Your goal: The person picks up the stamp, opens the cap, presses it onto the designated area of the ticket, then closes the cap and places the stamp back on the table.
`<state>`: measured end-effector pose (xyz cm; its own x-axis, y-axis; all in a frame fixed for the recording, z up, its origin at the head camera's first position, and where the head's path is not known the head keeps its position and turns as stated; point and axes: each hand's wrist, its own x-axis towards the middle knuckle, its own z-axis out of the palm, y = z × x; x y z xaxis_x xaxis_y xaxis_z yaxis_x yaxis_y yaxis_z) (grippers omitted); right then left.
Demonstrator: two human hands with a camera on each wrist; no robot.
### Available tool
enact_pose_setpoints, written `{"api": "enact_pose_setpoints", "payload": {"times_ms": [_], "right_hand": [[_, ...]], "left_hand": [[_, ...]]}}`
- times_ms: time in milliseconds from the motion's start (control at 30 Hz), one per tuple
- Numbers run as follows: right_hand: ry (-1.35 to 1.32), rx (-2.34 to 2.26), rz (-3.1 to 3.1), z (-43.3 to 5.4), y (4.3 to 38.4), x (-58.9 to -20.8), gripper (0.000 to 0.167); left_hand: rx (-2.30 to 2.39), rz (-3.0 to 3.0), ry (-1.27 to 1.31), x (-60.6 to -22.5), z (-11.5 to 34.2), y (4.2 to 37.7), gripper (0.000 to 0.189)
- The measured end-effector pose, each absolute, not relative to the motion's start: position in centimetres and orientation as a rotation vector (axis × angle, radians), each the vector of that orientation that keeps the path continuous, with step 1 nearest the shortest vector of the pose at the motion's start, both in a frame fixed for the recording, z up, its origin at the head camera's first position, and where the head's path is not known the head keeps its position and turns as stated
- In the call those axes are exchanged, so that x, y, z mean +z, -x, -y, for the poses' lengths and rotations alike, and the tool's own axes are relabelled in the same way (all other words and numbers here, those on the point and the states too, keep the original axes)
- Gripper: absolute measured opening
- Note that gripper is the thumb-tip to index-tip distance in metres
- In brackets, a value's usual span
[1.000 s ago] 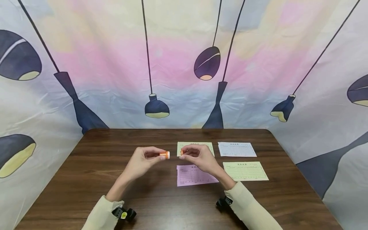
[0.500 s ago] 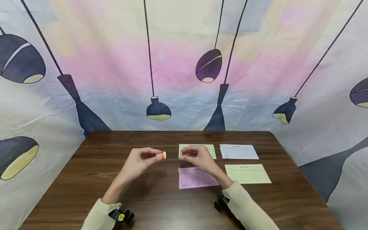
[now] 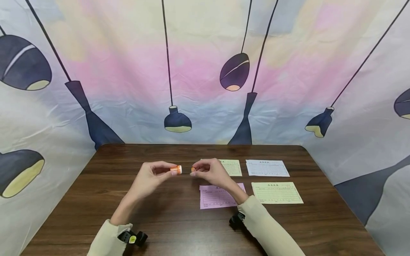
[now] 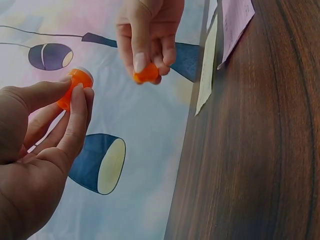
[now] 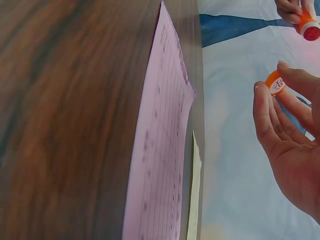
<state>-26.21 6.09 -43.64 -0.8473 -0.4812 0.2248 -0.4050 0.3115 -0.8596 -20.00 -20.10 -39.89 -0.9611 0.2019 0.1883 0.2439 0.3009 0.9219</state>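
In the head view my left hand (image 3: 150,181) pinches a small orange stamp (image 3: 176,169) between thumb and fingers, its white-rimmed end turned right. The right wrist view shows a red pattern on the end face of this stamp (image 5: 311,31). My right hand (image 3: 213,174) pinches an orange cap (image 3: 193,170) with thumb and fingertips; a printed mark shows on the cap (image 5: 275,83) in the right wrist view. Stamp and cap are held apart, facing each other across a narrow gap above the table.
On the brown wooden table (image 3: 96,192) lie a pink form (image 3: 216,197), a pale-blue form (image 3: 267,168) and a yellow-green form (image 3: 277,193) at front right. Another yellow-green form (image 3: 234,168) is partly hidden behind my right hand. A painted curtain (image 3: 137,71) hangs beyond.
Both hands have shifted left, still holding stamp and cap. Over the last half second the right hand has moved farther, so the gap between cap and stamp has narrowed.
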Motion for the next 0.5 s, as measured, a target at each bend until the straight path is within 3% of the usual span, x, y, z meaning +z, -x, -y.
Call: {"api": "enact_pose_setpoints", "payload": {"times_ms": [500], "right_hand": [[0.871,-1.35,-2.558,-2.3,27.0,-44.1,0.021]], "left_hand": [[-1.847,2.48,0.389,-39.6,20.4,20.0,0.026]]}}
